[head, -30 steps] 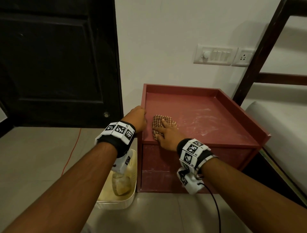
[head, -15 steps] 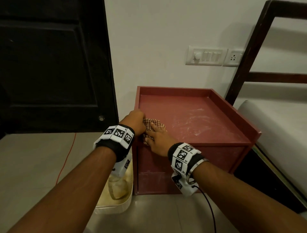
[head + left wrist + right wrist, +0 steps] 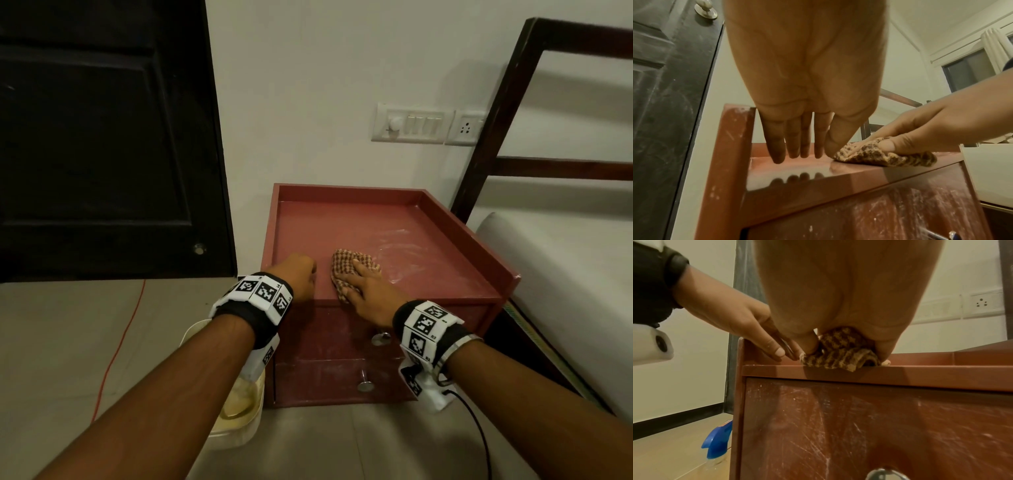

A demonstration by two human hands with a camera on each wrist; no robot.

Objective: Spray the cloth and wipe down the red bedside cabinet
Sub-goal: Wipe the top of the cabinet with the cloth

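Head view: checked cloth (image 3: 354,275), bunched w/ soft woven folds, sits at front edge of red bedside cabinet (image 3: 404,240) top, long axis running front-to-back, one corner hanging over the front lip. Right hand (image 3: 368,291) lies flat on cloth, fingers spread & pressing, thumb tucked at its side. Left hand (image 3: 298,279) rests just beside cloth, fingers straight & together, tips on the glossy top near left rim. Cabinet is boxy w/ raised rim on 3 sides; whitish smears on top, scratched drawer fronts, round metal knobs (image 3: 365,385). Blue spray bottle (image 3: 718,441) lies on floor by cabinet's left side; label unreadable.
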